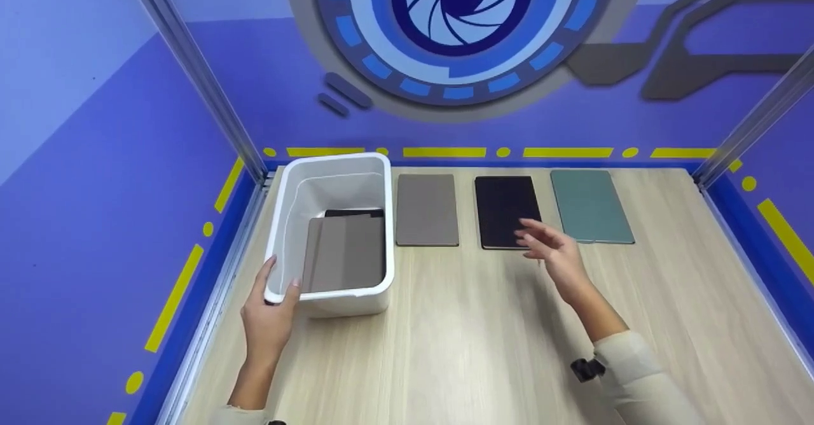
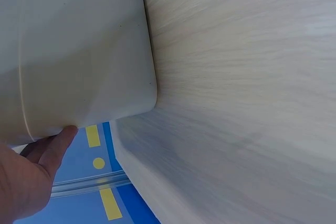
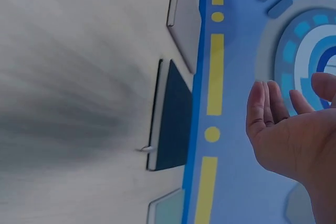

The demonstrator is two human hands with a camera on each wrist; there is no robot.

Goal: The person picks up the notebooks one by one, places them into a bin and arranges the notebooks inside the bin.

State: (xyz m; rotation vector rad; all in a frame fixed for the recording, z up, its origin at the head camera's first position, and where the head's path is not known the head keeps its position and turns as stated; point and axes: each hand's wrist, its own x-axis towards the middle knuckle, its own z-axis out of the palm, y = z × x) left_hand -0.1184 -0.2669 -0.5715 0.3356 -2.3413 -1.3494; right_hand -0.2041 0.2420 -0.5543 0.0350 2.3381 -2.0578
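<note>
My left hand (image 1: 267,323) grips the near left corner of a white plastic bin (image 1: 389,234), thumb over the rim and fingers along the outer side. Inside the bin lie grey-brown notebooks (image 1: 346,256) over a black one (image 1: 354,212). To its right, a grey-brown notebook (image 1: 427,210), a black notebook (image 1: 503,205) and a green notebook (image 1: 593,205) lie flat in a row. Above the table, near the black notebook's lower right corner, my right hand (image 1: 559,263) hovers with loosely bent fingers and holds nothing. The right wrist view shows that black notebook (image 3: 176,124) apart from the hand.
A light wood table (image 1: 458,336) carries everything. Behind the row stands a blue-purple panel (image 1: 267,94) with yellow marks, and similar panels rise at both sides. A metal rail (image 1: 191,75) runs up the back left corner.
</note>
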